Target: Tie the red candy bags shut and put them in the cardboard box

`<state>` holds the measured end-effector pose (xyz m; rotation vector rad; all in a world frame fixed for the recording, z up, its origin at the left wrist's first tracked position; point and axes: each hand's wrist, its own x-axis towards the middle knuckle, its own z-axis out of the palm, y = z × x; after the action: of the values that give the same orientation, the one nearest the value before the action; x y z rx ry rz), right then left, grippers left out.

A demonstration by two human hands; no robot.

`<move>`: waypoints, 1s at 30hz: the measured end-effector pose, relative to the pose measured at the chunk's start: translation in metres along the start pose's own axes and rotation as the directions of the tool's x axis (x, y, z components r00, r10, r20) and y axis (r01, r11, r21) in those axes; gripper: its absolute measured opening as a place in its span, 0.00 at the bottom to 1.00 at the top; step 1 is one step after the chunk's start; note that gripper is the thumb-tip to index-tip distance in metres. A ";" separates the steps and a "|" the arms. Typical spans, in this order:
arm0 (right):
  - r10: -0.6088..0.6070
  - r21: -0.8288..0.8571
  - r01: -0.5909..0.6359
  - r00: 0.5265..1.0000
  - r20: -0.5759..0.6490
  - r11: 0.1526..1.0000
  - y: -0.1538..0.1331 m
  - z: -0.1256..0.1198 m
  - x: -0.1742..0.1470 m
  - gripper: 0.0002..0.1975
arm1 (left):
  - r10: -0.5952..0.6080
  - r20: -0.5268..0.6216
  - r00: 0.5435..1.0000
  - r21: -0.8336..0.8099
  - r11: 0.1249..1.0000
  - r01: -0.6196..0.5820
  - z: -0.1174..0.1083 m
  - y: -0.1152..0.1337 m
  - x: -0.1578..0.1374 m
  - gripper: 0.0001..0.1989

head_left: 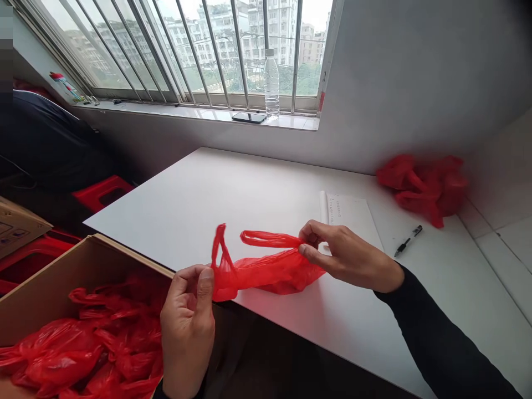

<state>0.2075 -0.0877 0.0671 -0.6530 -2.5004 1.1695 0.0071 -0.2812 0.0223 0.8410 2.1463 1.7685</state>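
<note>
A red plastic bag (266, 274) is stretched between my two hands, over the front edge of the white table (249, 188). My left hand (189, 321) pinches its left end, below a handle loop that sticks upward. With thumb and fingers, my right hand (341, 249) grips the bag near its other handle, which points left as a long loop. The body of the bag hangs slack and looks thin and see-through. To the left of my left hand stands a cardboard box (137, 252) with several knotted red bags (62, 354) in it.
A crumpled red bag heap (424, 185) lies at the table's right back, near a black pen (408, 241) and a paper pad (353, 213). The windowsill holds a water bottle (271, 86) and a phone (248, 117). A person in dark clothing (50, 138) sits at left beside red stools (102, 191).
</note>
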 end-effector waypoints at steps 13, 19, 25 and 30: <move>0.067 -0.061 -0.070 0.996 -0.054 0.996 -0.003 -0.023 -0.018 0.04 | 0.211 -0.152 0.966 0.271 0.948 -0.165 0.006 0.033 -0.012 0.12; 0.108 -0.151 -0.105 0.994 0.011 0.983 -0.002 -0.034 -0.027 0.03 | 0.001 0.014 1.000 0.156 0.988 -0.003 -0.008 0.033 -0.020 0.22; 0.030 -0.169 -0.025 0.999 0.028 0.985 -0.011 -0.029 -0.029 0.07 | 0.114 0.088 0.990 0.249 0.959 -0.132 0.002 0.057 -0.030 0.13; -0.009 -0.225 0.007 1.000 -0.008 0.974 -0.015 -0.029 -0.036 0.04 | -0.003 -0.052 0.999 0.199 0.980 0.013 0.006 0.057 -0.029 0.16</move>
<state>0.2469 -0.0958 0.0937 -0.7021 -2.6487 0.8855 0.0499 -0.2868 0.0699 0.8388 2.3874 1.6076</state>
